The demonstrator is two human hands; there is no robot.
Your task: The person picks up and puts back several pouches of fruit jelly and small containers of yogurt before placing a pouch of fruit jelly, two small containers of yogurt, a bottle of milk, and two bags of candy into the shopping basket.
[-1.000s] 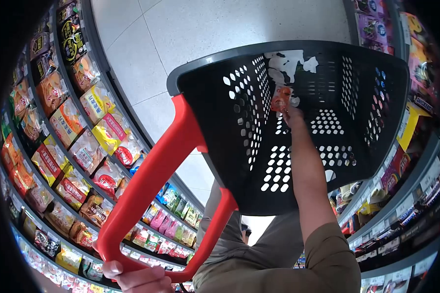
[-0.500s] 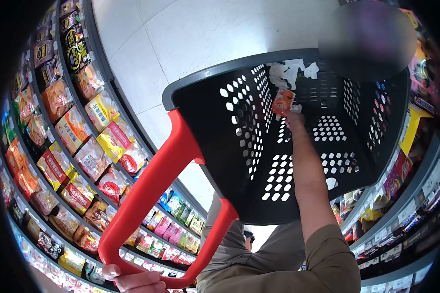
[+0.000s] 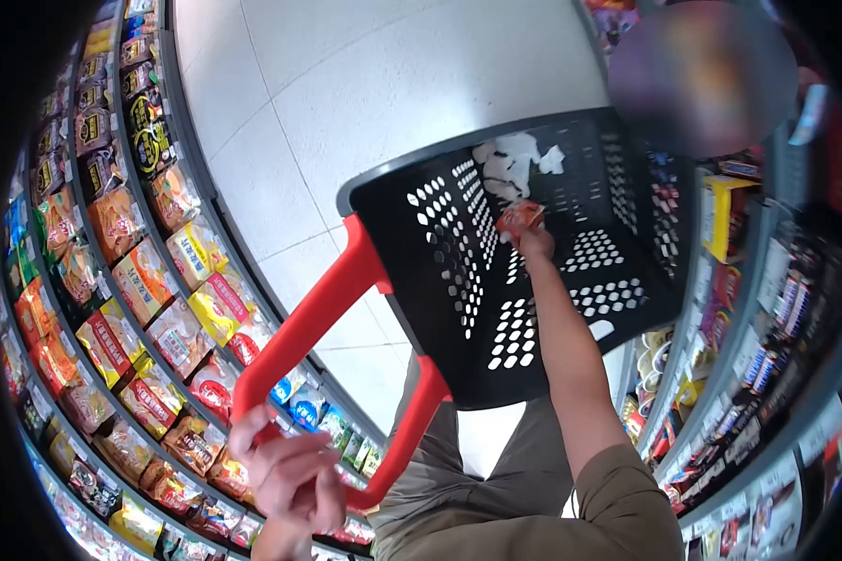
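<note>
A black shopping basket (image 3: 458,374) with perforated walls and a red handle (image 3: 299,341) is tilted in front of me, its opening facing me. My left hand (image 3: 295,467) has its fingers curled round the lower grip of the handle, slightly blurred. Deep inside the basket, my right hand (image 3: 537,245) is closed on an orange-red packet (image 3: 520,219). Crumpled white plastic (image 3: 513,166) lies beyond the packet against the basket's far part.
Shelves of bagged snacks (image 3: 178,337) curve along my left. On the right, another shelf holds packaged sweets and bars (image 3: 767,346), with a yellow box (image 3: 728,217) near the basket. Pale floor tiles (image 3: 374,84) lie ahead. A blurred round patch covers the upper right.
The basket has shifted left and away from the right shelf, its handle now more upright. My left hand has come up higher over the grip. My right hand still holds the packet inside.
</note>
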